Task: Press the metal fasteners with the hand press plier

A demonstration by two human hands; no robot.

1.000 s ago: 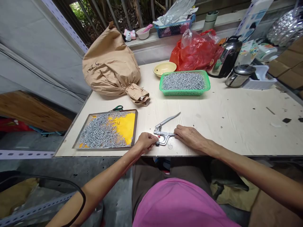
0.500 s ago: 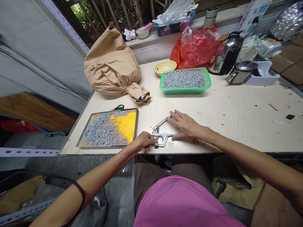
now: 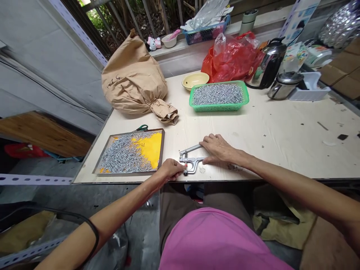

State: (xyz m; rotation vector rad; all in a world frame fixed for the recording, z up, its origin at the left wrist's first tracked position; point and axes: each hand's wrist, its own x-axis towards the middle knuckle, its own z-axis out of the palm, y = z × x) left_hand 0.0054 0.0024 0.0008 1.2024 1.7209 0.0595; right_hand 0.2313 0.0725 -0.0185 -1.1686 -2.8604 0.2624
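R hand (image 3: pixel 221 148) is half closed round the hand press (image 3: pixel 194 161), fingers on its upper lever (image 3: pixel 191 149) & thumb by the lower handle, w/ a gap left between the 2 arms. L hand (image 3: pixel 172 168) has thumb & finger pinched at the nose by the red bit (image 3: pixel 186 165); can't tell if a small pc is in there. The press lies flat on the table (image 3: pixel 270 150), just R of the tray (image 3: pixel 161 150), prob. so the table takes its weight & the L hand needn't go far for the loose metal pcs (image 3: pixel 118 153) inside the tray. Green basket (image 3: pixel 219 108), full of similar pcs, sits beyond the tray & off to its R, prob. to leave elbow room; paper sack (image 3: pixel 135 78) is behind the tray, scissors (image 3: pixel 143 128) at its far edge. Vs. 0.5 s ago: lever's lower, nearer the handle, & R fingers are bunched instead of spread; L hand & tray look approx. the same.
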